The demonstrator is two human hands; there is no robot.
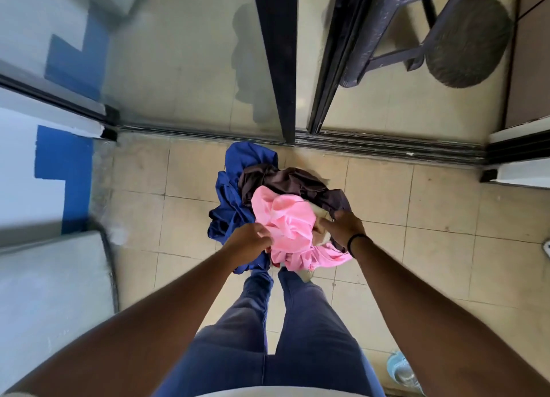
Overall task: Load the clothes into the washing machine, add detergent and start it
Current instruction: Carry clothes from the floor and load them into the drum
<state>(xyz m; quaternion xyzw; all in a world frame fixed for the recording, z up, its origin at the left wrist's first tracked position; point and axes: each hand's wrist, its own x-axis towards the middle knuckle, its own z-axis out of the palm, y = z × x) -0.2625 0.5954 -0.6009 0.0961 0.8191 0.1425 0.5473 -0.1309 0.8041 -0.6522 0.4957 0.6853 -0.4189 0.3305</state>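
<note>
Tiled floor (387,194) by a sliding door: the left hand (248,239) and right hand (345,227) both clutch a bundle of clothes (282,209) above it. Loading, detergent and starting all remain.

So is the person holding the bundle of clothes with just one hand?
No: both the left hand and the right hand grip the bundle of clothes, one on each side.

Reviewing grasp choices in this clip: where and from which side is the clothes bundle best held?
Probably from opposite sides, low, as the left hand and right hand do: the clothes bundle is loose, and the blue garment droops on the left, so cradling underneath would stop pieces slipping.
</note>
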